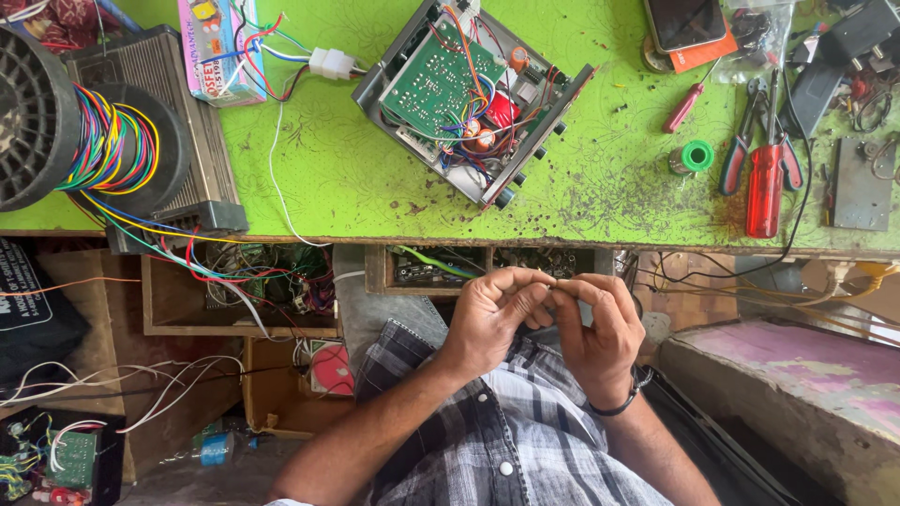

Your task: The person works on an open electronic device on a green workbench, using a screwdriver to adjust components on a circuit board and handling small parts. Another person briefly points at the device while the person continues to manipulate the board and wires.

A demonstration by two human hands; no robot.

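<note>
My left hand [492, 314] and my right hand [600, 323] meet in front of my chest, just below the edge of the green workbench [581, 187]. Their fingertips pinch a small thin piece [555, 280] between them; it is too small to tell what it is. A dark band sits on my right wrist. On the bench above the hands lies an open metal chassis [469, 94] holding a green circuit board with coloured wires and black knobs along one side.
A black reel of multicoloured wire [103, 145] stands at the left. Right of the chassis lie a green solder spool [695, 156], a small red screwdriver [684, 108], red-handled pliers [736, 155], a large red screwdriver [764, 187] and a phone [684, 23]. Open drawers [441, 267] with wires sit under the bench.
</note>
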